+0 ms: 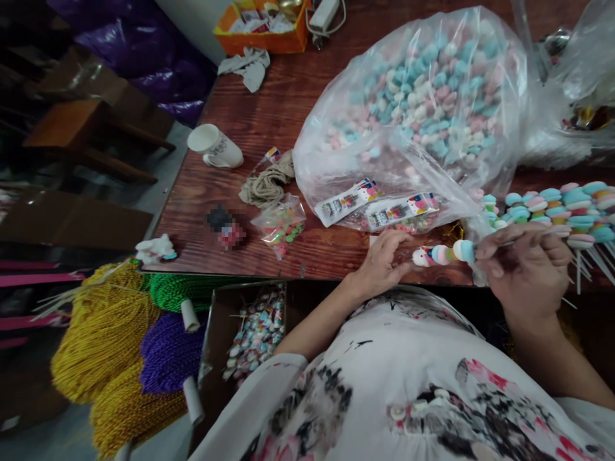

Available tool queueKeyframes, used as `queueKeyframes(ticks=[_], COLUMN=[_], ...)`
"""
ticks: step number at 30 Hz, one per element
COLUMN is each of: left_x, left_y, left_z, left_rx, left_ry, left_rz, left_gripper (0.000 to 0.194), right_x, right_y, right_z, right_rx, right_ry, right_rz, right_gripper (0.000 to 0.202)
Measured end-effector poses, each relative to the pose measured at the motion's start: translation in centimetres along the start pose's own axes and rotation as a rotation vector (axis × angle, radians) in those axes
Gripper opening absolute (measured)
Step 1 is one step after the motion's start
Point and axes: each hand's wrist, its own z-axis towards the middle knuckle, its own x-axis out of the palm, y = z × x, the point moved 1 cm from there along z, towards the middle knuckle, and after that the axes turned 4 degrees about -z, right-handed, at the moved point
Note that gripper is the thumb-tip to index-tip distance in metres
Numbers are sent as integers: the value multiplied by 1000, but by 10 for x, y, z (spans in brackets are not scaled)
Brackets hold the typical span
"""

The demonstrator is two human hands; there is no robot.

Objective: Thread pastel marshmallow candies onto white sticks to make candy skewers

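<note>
My right hand (528, 266) is closed around the stick end of a marshmallow skewer (446, 253), held level above the table's front edge. Its pieces are blue, white, pink and orange, and the white tip points left. My left hand (384, 262) is beside that tip, thumb and fingers curved but apart; any thin clear film between them is too faint to make out. Behind my right hand lies a pile of similar skewers (548, 208), white sticks toward the right. Printed packets (348, 202) lie beyond my left hand, near a big clear bag (331, 121) of loose marshmallows (432, 89).
On the brown table (273, 96) are a white mug (216, 146), a rope coil (269, 182), a small candy bag (283, 224) and an orange box (262, 41). Below the left edge sit a carton of small wrapped pieces (257, 330) and yellow cord bundles (103, 333).
</note>
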Motion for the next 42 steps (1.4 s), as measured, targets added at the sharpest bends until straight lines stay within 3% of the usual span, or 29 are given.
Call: queueKeyframes(ticks=[2,5,8,13,20,27,33,36,39,42], left_x=[5,11,13,10,14,13,16,17,17,18], left_y=[-2,-5,-7,-8,-11,-11,-17,-21,-25,-27], left_z=[2,3,2,1,6,5,6,7,10,13], left_rx=[-20,-81,-192,-341,-376,-395,-528,-639,-654,-567], left_ry=[106,205,140,96,222,160,131,133,160,202], left_rz=[-15,-90,-196,-291,-249,-321,-595,-736,-741,-708], left_gripper=[42,31,26,47,58,56,53,54,53,50], right_x=[3,7,6,-2,5,7,4,-3,-9,-7], right_y=[-1,-2,-2,-5,-11,-9,-18,-19,-19,-20], right_z=[-3,-8,-11,-11,-7,-2,-13,-6,9,18], right_rx=[-27,-119,-169,-120,-88,-136,-217,-200,-83,84], right_ry=[10,-38,-88,-109,141,-19,249,309,359,395], right_rz=[-4,-25,-53,-26,-15,25,-124,-227,-246,-251], right_gripper=[15,17,23,20,18,16,18,15,15,21])
